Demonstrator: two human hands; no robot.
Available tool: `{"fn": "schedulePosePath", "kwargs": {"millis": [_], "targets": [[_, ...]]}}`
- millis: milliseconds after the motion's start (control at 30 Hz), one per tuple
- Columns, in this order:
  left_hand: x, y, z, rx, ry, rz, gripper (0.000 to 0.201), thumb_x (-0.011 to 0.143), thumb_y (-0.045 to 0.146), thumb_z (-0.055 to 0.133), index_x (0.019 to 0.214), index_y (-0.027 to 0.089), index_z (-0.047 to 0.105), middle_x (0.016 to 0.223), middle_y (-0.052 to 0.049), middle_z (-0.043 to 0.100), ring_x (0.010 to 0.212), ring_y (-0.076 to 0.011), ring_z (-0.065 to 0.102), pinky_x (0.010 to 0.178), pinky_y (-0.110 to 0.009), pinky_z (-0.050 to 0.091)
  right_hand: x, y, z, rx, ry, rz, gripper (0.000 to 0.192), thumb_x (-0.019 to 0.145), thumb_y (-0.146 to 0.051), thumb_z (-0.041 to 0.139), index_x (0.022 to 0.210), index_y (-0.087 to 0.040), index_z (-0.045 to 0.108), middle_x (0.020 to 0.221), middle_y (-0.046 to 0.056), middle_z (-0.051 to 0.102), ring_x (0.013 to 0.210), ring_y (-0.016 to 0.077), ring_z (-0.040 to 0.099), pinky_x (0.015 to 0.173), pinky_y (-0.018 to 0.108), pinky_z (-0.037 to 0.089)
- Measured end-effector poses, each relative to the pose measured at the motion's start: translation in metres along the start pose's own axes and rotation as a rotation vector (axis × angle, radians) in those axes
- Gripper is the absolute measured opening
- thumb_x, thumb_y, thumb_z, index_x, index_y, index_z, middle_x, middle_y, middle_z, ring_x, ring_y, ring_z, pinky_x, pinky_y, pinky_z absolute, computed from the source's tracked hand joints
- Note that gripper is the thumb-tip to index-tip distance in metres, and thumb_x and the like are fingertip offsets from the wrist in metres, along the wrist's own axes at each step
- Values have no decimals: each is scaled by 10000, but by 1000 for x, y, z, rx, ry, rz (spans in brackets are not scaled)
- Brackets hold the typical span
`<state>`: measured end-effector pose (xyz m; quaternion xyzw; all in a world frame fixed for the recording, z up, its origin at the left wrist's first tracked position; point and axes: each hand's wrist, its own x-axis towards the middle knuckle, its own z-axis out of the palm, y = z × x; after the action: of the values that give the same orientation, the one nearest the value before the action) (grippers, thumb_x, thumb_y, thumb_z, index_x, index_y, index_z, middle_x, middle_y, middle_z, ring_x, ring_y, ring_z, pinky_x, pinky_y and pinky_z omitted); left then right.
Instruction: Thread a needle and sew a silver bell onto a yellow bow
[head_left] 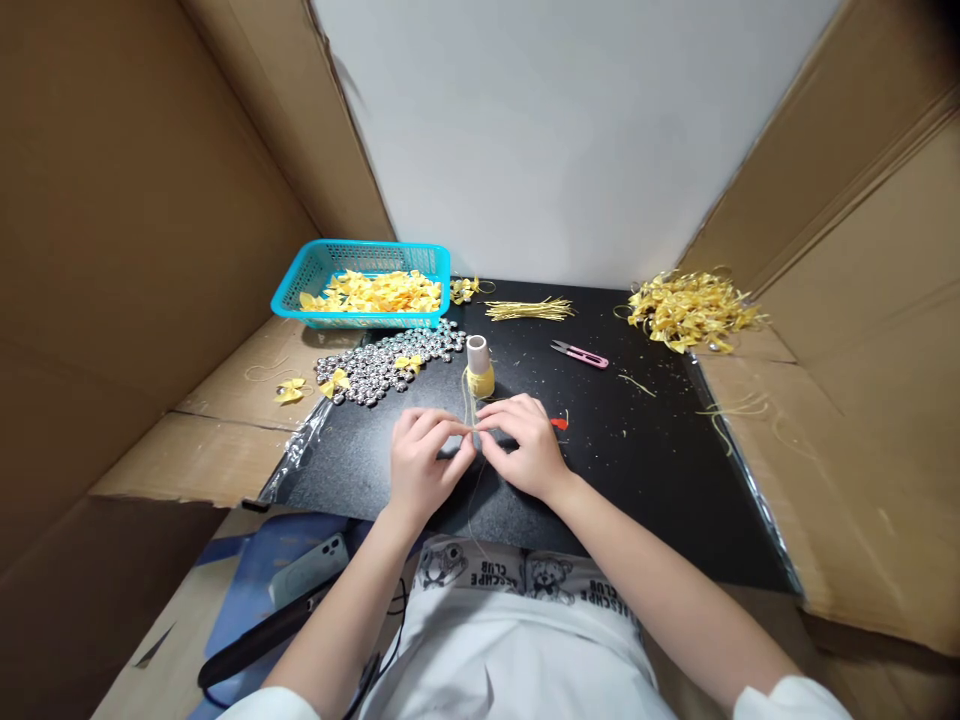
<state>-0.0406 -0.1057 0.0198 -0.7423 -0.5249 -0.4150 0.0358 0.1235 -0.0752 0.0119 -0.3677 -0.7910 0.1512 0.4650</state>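
The thin cord (466, 403) is in front of the person, between the two hands and near the middle of the black table (645, 480), and its strands go up beside a small spool (481, 378). This spool stands upright, with yellow winding below and a white tube on top. The left hand (427, 455) is curved, its thumb and forefinger almost closed, and it has the cord pinched at the tips. The right hand (527, 452) comes from the other side in a similar form, with thumb and forefinger also at the cord; its grip seems to be light, but the exact contact is too small to see. A thin loose end hangs below the fingertips toward the person. Just beside the right hand lies a small red piece (559, 424), and farther away are pink snips (585, 355) and a bundle of yellow strings (529, 310). On the left, many silver beads (367, 372) are spread before a blue basket (360, 243), which contains yellow pieces (382, 292). On the far right there is a heap of yellow bows (690, 308).
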Motion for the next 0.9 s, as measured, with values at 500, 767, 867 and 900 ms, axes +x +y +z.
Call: {"fn": "schedulePosePath", "kwargs": {"millis": [500,767,867,900], "targets": [[1,1,0,18,29,39,104,818,214,644,715,213,663,758,-32,701,804,-213,556,759,-356,418,0,0,1,-60,11,3,102,795,-135,610,747,-222,635,827,9,707,823,189,595,776,358,384],[0,-5,0,23,56,5,127,822,196,633,696,201,634,748,-34,689,782,-208,563,762,-358,423,2,5,2,-164,57,60,114,762,-106,610,726,-211,630,793,7,702,804,192,586,778,355,364],[-1,-6,-2,9,61,-23,128,824,188,625,696,198,631,745,-36,681,776,-205,560,765,-352,433,2,6,1,-192,72,96,111,769,-109,606,723,-206,635,790,3,704,812,190,588,783,347,353],[-1,-6,-3,8,57,-30,129,826,185,622,698,197,630,747,-37,680,777,-204,560,769,-352,435,2,6,0,-201,77,112,111,771,-111,606,722,-205,636,791,2,704,813,189,588,782,344,349]]}}
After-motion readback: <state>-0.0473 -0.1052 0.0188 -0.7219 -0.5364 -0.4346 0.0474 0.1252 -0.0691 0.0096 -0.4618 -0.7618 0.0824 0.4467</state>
